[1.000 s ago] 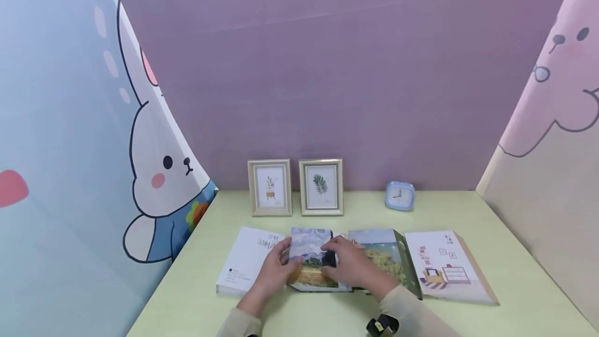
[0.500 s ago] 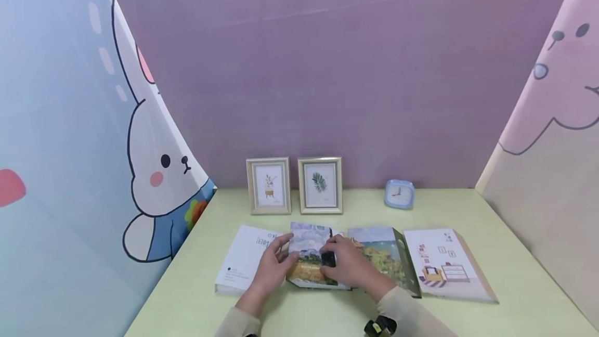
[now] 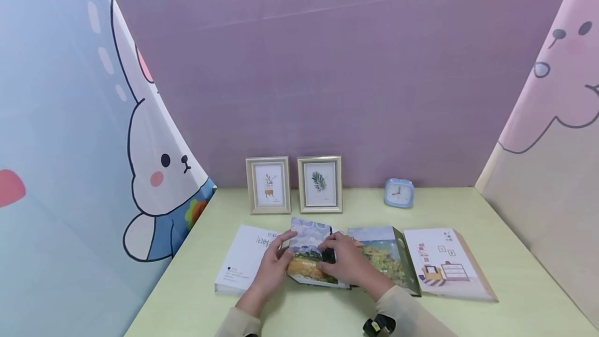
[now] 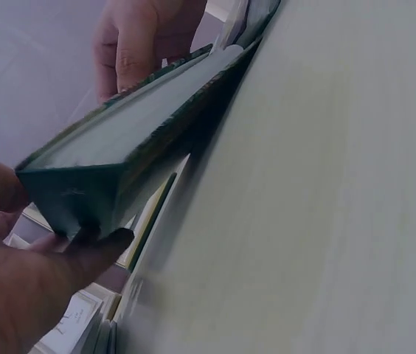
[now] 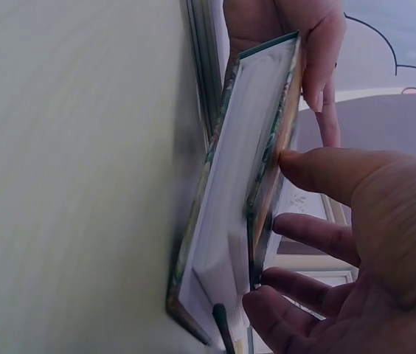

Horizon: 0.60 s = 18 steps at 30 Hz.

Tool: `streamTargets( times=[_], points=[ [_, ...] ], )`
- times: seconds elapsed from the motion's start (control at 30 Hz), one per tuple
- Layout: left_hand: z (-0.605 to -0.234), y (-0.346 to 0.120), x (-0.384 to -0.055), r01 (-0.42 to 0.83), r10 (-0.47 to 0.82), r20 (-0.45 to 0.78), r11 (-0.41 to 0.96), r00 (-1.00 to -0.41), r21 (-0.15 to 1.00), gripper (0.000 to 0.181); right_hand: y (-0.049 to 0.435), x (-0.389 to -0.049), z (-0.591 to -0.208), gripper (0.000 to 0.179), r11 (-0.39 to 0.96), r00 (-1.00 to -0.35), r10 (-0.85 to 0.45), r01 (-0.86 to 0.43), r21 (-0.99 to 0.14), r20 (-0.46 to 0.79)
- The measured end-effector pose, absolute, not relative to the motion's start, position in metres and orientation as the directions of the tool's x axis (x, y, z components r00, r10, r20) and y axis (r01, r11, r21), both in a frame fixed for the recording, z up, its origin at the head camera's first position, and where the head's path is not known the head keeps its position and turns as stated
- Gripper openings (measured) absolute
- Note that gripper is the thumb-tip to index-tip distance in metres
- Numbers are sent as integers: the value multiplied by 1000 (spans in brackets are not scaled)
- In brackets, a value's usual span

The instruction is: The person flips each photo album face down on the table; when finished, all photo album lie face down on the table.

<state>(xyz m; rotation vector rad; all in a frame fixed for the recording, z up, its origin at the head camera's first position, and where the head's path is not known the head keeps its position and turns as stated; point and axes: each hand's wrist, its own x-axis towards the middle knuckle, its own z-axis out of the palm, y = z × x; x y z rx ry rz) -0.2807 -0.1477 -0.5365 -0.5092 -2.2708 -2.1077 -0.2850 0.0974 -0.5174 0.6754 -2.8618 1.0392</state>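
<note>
A hardcover notebook (image 3: 306,256) with a painted landscape cover lies between both hands, its left side tilted up. My left hand (image 3: 271,269) grips it at the dark green spine (image 4: 79,199), with fingers under that end in the left wrist view. On the cover's right part, my right hand (image 3: 348,264) holds the book with thumb and fingertips around a dark patch (image 3: 329,256). In the right wrist view the white page block (image 5: 245,140) shows beneath the upper cover. The right hand's palm side faces the cover edge there.
A white book (image 3: 236,269) lies at left. Right of the hands are a green-spined painted book (image 3: 386,254) and a white illustrated book (image 3: 446,264). Two picture frames (image 3: 256,202) (image 3: 306,207) and a blue clock (image 3: 399,193) stand at the back of the table (image 3: 365,215).
The landscape notebook's left side has risen and tilted up, its far corner moving away from me. My left hand has moved slightly with it; the right hand stays at the cover's right part.
</note>
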Motion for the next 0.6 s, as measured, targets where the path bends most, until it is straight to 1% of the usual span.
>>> streamTargets(
  times=[0.2, 0.37, 0.47, 0.6],
  points=[
    [-533, -149, -281, 191, 242, 206, -85, -948, 978, 43, 96, -284, -513, 46, 689, -911, -376, -399, -605, 172],
    [-532, -150, -281, 195, 235, 230, -166, -944, 967, 43, 95, -283, -510, 47, 633, -907, -392, -389, -669, 156],
    [-532, -151, -282, 199, 217, 239, -191, -947, 961, 44, 95, -283, -509, 48, 593, -904, -400, -380, -710, 150],
    [-531, -151, -282, 216, 199, 257, -206, -946, 954, 45, 93, -283, -508, 50, 557, -900, -399, -388, -734, 173]
  ],
)
